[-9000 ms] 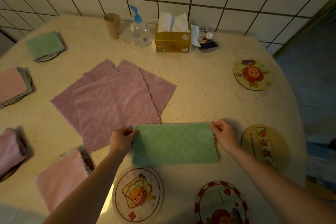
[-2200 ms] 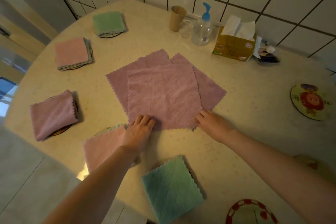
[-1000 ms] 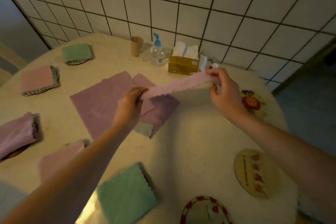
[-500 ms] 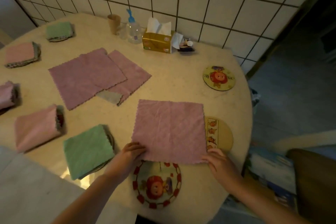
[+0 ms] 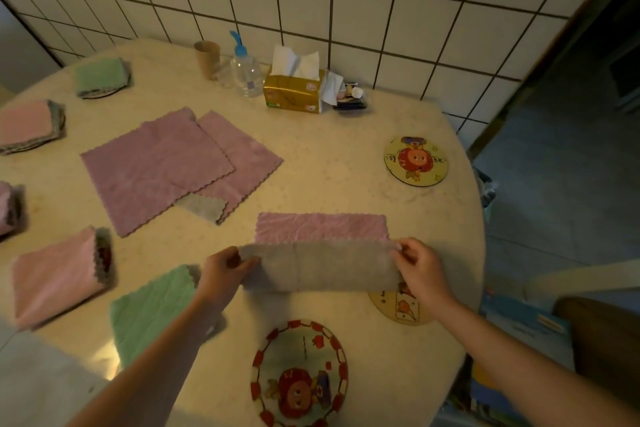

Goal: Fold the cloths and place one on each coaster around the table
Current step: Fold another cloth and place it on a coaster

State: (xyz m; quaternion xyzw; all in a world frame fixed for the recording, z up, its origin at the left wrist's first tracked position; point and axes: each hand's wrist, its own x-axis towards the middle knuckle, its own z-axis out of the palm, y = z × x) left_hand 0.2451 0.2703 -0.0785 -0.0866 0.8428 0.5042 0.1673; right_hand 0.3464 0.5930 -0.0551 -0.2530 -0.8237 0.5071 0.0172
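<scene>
A pink cloth (image 5: 320, 227) lies at the near side of the round table (image 5: 329, 163); its near half is lifted and turned over, showing the grey underside. My left hand (image 5: 223, 270) pinches its left near corner and my right hand (image 5: 417, 265) pinches the right one. Two more pink cloths (image 5: 156, 166) lie flat in the middle. Folded cloths sit on coasters at the left: green (image 5: 150, 305), pink (image 5: 57, 276), pink (image 5: 26, 125), green (image 5: 100, 74). Bare coasters: red-rimmed (image 5: 299, 373), a yellow one (image 5: 401, 305) partly under the cloth, and a cartoon one (image 5: 415, 160).
A tissue box (image 5: 294, 92), a pump bottle (image 5: 246, 69), a brown cup (image 5: 207, 57) and small items stand at the back by the tiled wall. The table's edge curves off on the right above the floor. Another folded cloth (image 5: 8, 208) shows at the far left.
Half a second ago the pink cloth lay flat with my hands on its near corners. Both hands have since lifted the near edge and carried it away from me, turning the grey side up.
</scene>
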